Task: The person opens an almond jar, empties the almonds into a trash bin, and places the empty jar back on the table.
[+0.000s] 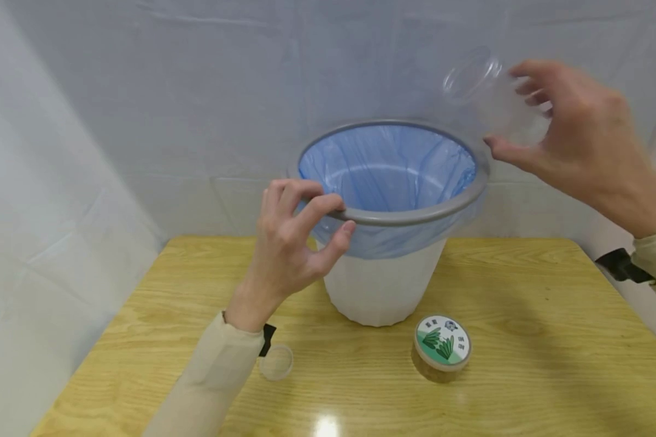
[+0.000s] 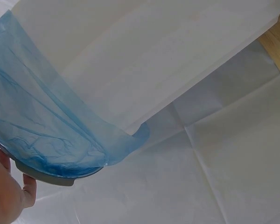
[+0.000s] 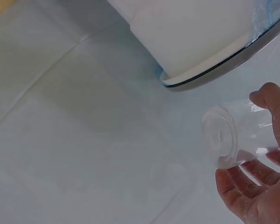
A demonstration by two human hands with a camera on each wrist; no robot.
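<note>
Nearest us, our left hand grips the grey rim of the blue-lined bin on the wooden table, fingers curled over its near left edge. Beyond, our raised right hand holds a clear plastic cup tilted just above the bin's far right rim.

Lid label print too small

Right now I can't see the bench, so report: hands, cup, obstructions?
Left hand grips bin rim. Right hand holds clear cup, tilted, beside the rim. Bin mouth unobstructed.
</note>
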